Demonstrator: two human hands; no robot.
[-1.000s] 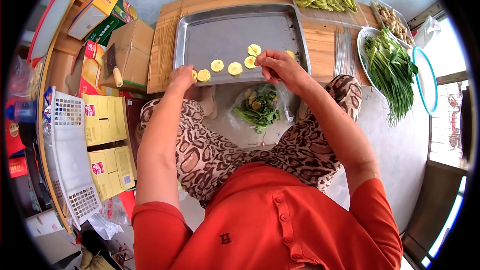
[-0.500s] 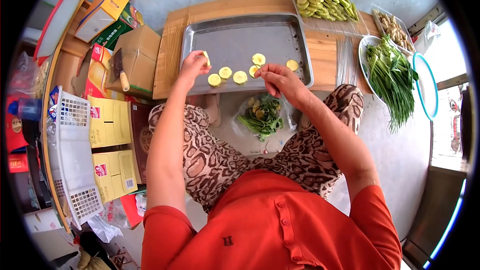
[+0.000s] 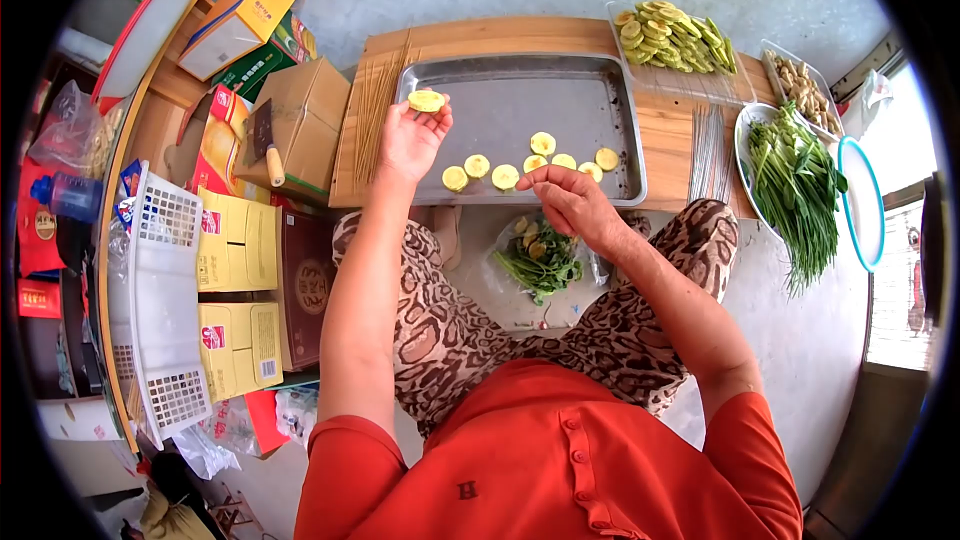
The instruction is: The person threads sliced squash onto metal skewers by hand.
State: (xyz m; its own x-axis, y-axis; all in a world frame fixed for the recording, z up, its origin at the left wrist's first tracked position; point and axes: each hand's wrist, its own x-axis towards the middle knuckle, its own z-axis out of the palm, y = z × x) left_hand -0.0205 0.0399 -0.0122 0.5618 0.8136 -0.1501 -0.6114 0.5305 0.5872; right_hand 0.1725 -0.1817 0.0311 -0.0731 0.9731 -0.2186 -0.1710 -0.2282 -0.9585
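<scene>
Since the earlier frames, the left hand (image 3: 414, 143) has risen from the tray's near left corner and turned palm up, and the right hand (image 3: 574, 203) has stayed by the tray's near edge; the whole view has also shifted a little.

A round, pale yellow-green vegetable slice (image 3: 427, 101), left of the upper centre of the frame, is held on the left hand's raised fingers, above the left part of a shallow, rectangular grey metal tray (image 3: 510, 100). The right hand is partly curled, its index finger reaching toward a group of loose, round yellow slices (image 3: 505, 176) along the tray's near side, at the centre of the frame; whether it grips anything cannot be told.

The tray rests on a brown wooden table (image 3: 662, 130). Thin tan wooden sticks (image 3: 378, 110) lie left of the tray, and thin silvery rods (image 3: 707, 160) lie to its right. Toward the upper right of the frame, a heap of yellow-green slices (image 3: 672, 38) fills a clear plastic container; beside the table's right end, long leafy greens (image 3: 795, 180) spill over a white dish.

Below the tray, near the centre, a clear plastic bag of greens (image 3: 540, 262) sits on the floor. At upper left, a wooden-handled cleaver (image 3: 271, 158) stands against a brown cardboard box (image 3: 308, 120).
</scene>
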